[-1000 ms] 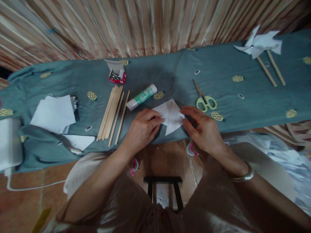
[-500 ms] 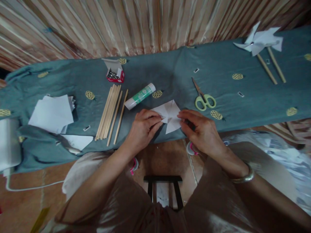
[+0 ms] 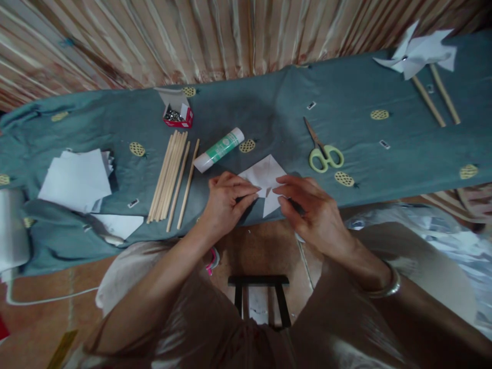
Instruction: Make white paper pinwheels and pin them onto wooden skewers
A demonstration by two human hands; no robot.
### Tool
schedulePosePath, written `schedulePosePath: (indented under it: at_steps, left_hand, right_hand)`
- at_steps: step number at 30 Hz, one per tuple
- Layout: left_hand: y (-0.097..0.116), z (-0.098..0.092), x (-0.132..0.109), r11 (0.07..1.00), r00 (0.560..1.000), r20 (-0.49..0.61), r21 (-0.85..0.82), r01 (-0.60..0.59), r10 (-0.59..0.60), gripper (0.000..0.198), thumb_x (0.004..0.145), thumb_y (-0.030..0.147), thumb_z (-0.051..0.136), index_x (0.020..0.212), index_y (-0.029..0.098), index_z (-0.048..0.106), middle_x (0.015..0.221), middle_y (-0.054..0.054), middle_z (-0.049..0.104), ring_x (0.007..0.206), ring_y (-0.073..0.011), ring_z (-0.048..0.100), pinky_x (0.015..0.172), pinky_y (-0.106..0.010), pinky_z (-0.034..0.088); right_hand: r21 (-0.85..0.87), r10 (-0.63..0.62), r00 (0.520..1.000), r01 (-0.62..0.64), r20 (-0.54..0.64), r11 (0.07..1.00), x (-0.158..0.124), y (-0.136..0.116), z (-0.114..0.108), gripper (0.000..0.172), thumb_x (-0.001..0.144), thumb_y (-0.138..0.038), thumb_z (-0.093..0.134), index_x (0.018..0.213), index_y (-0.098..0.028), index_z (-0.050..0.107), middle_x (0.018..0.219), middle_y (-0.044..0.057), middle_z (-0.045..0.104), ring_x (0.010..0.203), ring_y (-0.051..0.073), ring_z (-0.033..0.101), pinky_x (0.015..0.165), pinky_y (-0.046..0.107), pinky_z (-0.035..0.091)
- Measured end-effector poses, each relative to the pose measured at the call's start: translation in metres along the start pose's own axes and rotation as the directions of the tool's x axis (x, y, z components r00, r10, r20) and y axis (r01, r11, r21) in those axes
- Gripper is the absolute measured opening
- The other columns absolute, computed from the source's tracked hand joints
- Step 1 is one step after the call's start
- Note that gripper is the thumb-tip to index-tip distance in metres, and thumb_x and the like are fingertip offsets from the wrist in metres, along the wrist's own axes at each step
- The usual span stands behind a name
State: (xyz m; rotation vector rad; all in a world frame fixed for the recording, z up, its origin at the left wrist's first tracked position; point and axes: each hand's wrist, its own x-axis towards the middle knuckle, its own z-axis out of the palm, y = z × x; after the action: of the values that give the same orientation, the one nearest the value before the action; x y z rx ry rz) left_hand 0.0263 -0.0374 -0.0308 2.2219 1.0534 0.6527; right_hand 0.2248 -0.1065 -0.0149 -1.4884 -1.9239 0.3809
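Note:
A white sheet of cut paper (image 3: 264, 170), its corners slit and partly folded towards the middle, lies at the front of the table between my hands. My left hand (image 3: 227, 201) pinches a folded point of it near the centre. From the other side, my right hand (image 3: 315, 209) bends its fingertips and thumb over the right part, which they mostly cover. Just behind the left hand is a green and white glue stick (image 3: 220, 150). Scissors with green handles (image 3: 325, 155) lie beyond the right hand, blades pointing away.
Wooden sticks (image 3: 171, 177), a red box of metal pins (image 3: 178, 115) and stacked white paper (image 3: 75, 179) are on the left. Two paper pinwheels on sticks (image 3: 425, 51) lie at the far right. A pale curtain (image 3: 230, 36) hangs behind the blue-green tablecloth (image 3: 280, 113).
My right fingers have moved inward over the paper, towards its middle. The left hand keeps its pinch. The view has shifted slightly.

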Motion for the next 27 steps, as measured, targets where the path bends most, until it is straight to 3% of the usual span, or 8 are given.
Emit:
schedulePosePath:
  at_steps: [8,13,19,27]
  left_hand:
    - [0.0024,-0.0009,0.0037,0.999,1.0,0.022,0.052,-0.012,0.011,0.015,0.092,0.027,0.061,0.099,0.026,0.074,0.091,-0.002,0.074,0.093,-0.0209,0.06,0.088,-0.043,0.035]
    - [0.0054,0.0008,0.0042,0.999,0.999,-0.008,0.011,0.049,-0.049,0.018,0.089,0.024,0.064,0.107,0.025,0.068,0.087,0.0,0.074,0.091,-0.0195,0.062,0.091,-0.041,0.035]
    - [0.0057,0.0029,0.0039,0.998,0.998,-0.027,-0.006,0.059,-0.059,0.005,0.088,0.023,0.065,0.092,0.024,0.069,0.085,0.002,0.073,0.087,-0.0182,0.062,0.091,-0.04,0.035]
    - [0.0057,0.0018,0.0051,1.0,1.0,0.014,-0.008,0.004,-0.004,0.009,0.089,0.025,0.064,0.09,0.026,0.073,0.09,0.001,0.076,0.091,-0.0196,0.063,0.089,-0.041,0.038]
  right_hand:
    - [-0.002,-0.029,1.0,0.029,0.007,1.0,-0.0049,-0.0023,0.0061,0.022,0.092,-0.016,0.049,0.103,-0.017,0.069,0.119,0.013,0.067,0.107,0.026,0.063,0.093,0.048,0.052]
    - [-0.012,-0.021,0.999,0.022,0.028,1.0,-0.0059,-0.0023,0.0069,0.024,0.092,-0.015,0.049,0.107,-0.019,0.068,0.119,0.012,0.067,0.109,0.027,0.062,0.094,0.049,0.051]
    - [-0.024,-0.019,1.0,0.02,0.022,1.0,-0.0061,-0.0025,0.0057,0.026,0.092,-0.016,0.048,0.109,-0.02,0.068,0.119,0.013,0.066,0.109,0.027,0.062,0.094,0.049,0.051]
    - [-0.009,-0.008,1.0,0.009,0.027,1.0,-0.007,-0.0024,0.0052,0.028,0.093,-0.015,0.046,0.109,-0.019,0.068,0.122,0.014,0.065,0.108,0.027,0.062,0.094,0.05,0.052]
